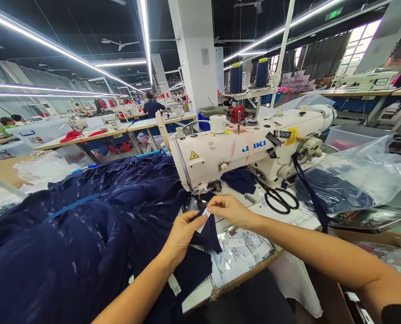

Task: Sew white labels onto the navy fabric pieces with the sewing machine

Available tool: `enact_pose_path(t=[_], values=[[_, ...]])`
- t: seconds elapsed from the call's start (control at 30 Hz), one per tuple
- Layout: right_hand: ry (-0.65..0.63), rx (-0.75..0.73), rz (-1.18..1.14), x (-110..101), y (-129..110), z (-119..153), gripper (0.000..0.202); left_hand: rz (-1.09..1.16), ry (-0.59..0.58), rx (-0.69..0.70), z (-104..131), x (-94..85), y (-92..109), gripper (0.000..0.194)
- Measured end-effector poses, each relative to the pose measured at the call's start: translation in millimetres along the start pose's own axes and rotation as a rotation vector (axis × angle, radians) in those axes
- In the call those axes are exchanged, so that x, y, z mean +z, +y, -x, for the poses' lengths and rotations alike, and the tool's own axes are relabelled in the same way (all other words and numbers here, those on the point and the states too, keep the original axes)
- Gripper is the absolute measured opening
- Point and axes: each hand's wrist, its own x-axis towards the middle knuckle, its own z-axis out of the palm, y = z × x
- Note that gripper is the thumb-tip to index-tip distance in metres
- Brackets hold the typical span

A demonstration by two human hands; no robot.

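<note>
A white sewing machine (234,146) stands at the centre, its needle area just beyond my hands. My left hand (183,234) pinches a small white label (203,220) against a strip of navy fabric (210,234). The fingertips of my right hand (229,209) are closed at the upper end of the same label, touching the fabric. More navy fabric (79,225) is heaped over the table on the left. In front of the machine, below my right forearm, lie many printed white labels (242,249).
Black-handled scissors (279,199) lie right of my right hand. A clear plastic bag (352,180) with navy cloth sits at the right. Dark blue thread cones (236,78) stand behind the machine. A person in dark clothing (153,107) sits farther back.
</note>
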Motion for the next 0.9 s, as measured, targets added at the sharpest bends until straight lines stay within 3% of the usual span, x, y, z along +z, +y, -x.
enact_pose_path(t=[0.4, 0.47, 0.53, 0.6, 0.63, 0.7, 0.73, 0.8, 0.83, 0.9], values=[[-0.014, -0.109, 0.1, 2.6, 7.9, 5.3, 0.009, -0.013, -0.005, -0.086, -4.2, 2.1, -0.6, 0.024], [-0.083, -0.164, 0.198, -6.9, 8.1, 5.1, 0.009, -0.031, 0.013, -0.117, -3.6, -3.4, 0.8, 0.027], [-0.113, -0.205, 0.443, -25.5, 6.2, 2.6, 0.012, -0.083, 0.113, -0.086, -2.2, -16.9, 6.8, 0.028], [-0.036, -0.199, 0.825, -49.4, 3.9, -2.5, 0.015, -0.258, 0.333, 0.145, -1.3, -35.4, 17.2, 0.025], [0.033, -0.167, 1.017, -61.0, 3.4, -6.0, 0.016, -0.421, 0.481, 0.376, -1.7, -44.2, 22.8, 0.02], [0.136, -0.09, 1.311, -78.9, 4.4, -13.8, 0.022, -0.849, 0.604, 0.922, -6.2, -55.6, 31.0, 0.009], [0.165, -0.051, 1.414, -84.2, 6.0, -17.7, 0.025, -1.057, 0.571, 1.192, -10.5, -57.0, 32.0, 0.003], [0.179, 0.008, 1.534, -88.6, 10.0, -23.8, 0.026, -1.396, 0.318, 1.574, -23.3, -50.9, 25.5, 0.007], [0.175, 0.028, 1.561, -88.9, 11.8, -25.5, 0.023, -1.513, 0.156, 1.65, -30.9, -44.8, 18.1, 0.012], [0.168, 0.049, 1.578, -88.6, 13.4, -25.0, 0.015, -1.667, -0.018, 1.621, -45.7, -31.8, -1.6, 0.023]])
